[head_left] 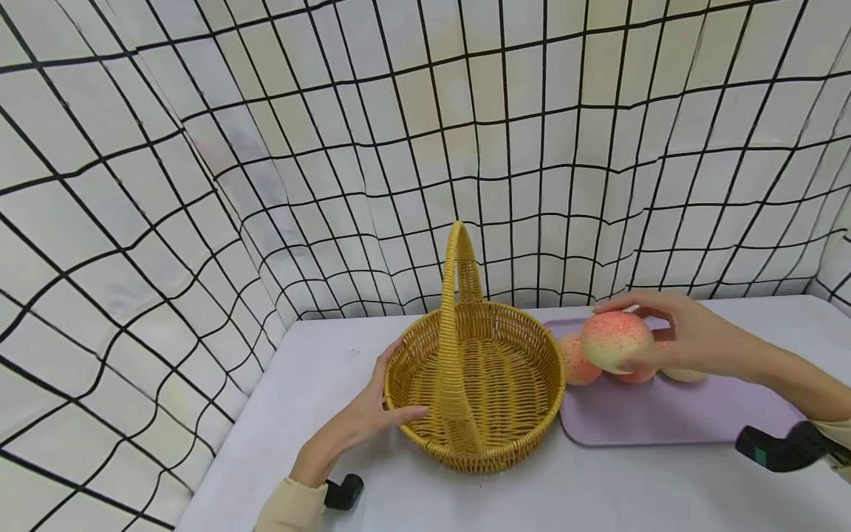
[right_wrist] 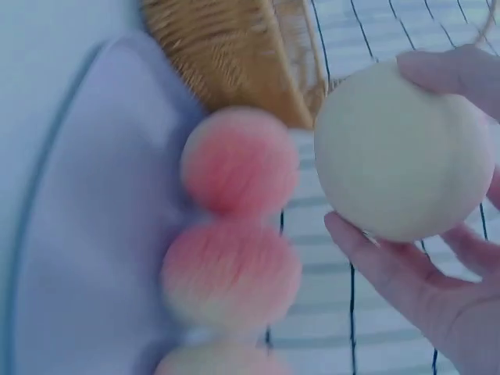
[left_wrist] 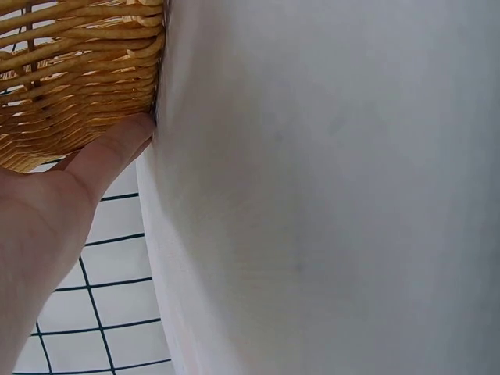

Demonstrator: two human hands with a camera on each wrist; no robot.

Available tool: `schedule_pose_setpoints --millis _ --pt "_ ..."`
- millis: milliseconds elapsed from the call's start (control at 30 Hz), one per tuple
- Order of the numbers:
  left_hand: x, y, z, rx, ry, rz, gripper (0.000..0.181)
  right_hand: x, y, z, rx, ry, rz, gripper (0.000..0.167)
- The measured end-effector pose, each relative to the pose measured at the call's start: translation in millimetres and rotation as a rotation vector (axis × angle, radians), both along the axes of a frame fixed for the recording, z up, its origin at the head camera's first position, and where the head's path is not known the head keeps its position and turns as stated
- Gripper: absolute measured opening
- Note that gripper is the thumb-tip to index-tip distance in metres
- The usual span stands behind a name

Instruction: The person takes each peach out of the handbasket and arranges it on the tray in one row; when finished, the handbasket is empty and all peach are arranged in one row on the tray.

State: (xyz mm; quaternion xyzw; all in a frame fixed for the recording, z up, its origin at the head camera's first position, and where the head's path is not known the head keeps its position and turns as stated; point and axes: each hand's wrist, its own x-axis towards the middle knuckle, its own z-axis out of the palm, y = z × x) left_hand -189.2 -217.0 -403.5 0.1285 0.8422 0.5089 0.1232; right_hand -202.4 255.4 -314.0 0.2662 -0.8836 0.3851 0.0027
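A yellow-brown wicker basket (head_left: pixel 505 436) with a tall arched handle stands on the white table; I see no fruit inside it. My left hand (head_left: pixel 368 406) grips its left side, thumb over the rim and fingers along the outer wall. In the left wrist view, fingers of the left hand (left_wrist: pixel 86 176) touch the wicker near the table. My right hand (head_left: pixel 691 336) holds a peach (head_left: pixel 614 340), pink on top and pale below, raised above a purple tray (head_left: pixel 665 421). Several more peaches (right_wrist: pixel 234 273) lie in a row on the tray, partly hidden by the right hand.
The tray sits right beside the basket, partly behind its right rim. A black grid net (head_left: pixel 399 148) over white sheeting rises along the back and left of the table (head_left: pixel 266 458). Black wrist devices (head_left: pixel 778 447) are worn on both arms.
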Motion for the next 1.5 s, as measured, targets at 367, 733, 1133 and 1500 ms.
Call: schedule_pose_setpoints --millis 367,733,1133,1500 --pt "-1.8 0.8 -1.0 -0.009 0.003 0.002 0.118 9.7 102.5 -27.5 -0.061 -0.025 -0.466 0.065" --pt "0.1 -1.3 -2.2 -0.02 -0.002 0.019 0.117 0.5 140.1 -78.7 -0.019 -0.079 -0.574 0.053" --pt "-2.1 2.7 -1.4 -0.01 -0.001 0.012 0.115 5.4 128.4 -93.4 0.122 -0.066 -0.616 0.077" --pt "-1.9 2.0 -1.4 -0.009 -0.004 0.009 0.116 3.7 131.3 -90.9 0.167 -0.102 -0.561 0.084"
